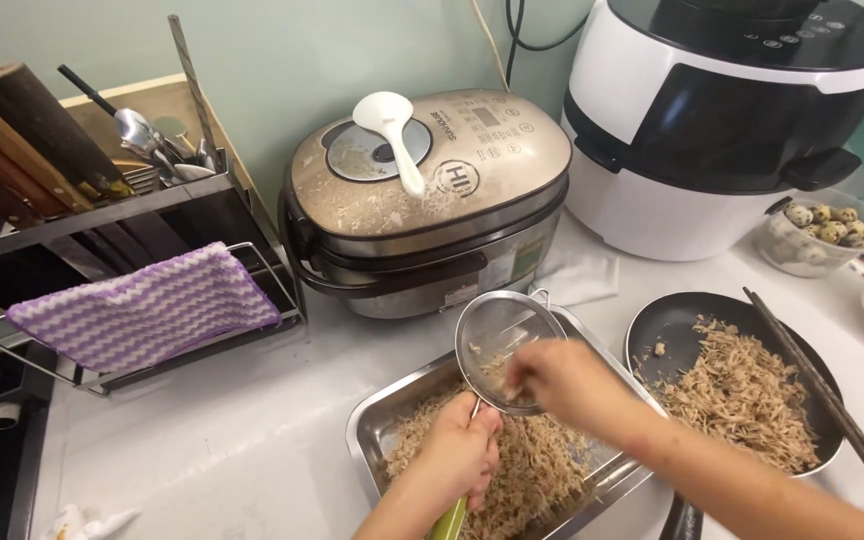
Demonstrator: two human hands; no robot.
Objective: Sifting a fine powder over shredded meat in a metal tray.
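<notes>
Head view, left hand (460, 450) fisted around sieve (505, 350) handle, right hand (564, 378) fingertips pinching shreds inside it

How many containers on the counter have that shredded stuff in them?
3. The metal tray under the hands holds most, the dark pan to its right holds a heap, and the mesh strainer, held above the tray, has a little. Other dishes may lie out of view.

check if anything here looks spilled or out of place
Shreds and crumbs of food are scattered over the rice cooker lid, around the white spoon lying on it. Chopsticks lie across the pan rim. Nothing else stands out.
</notes>
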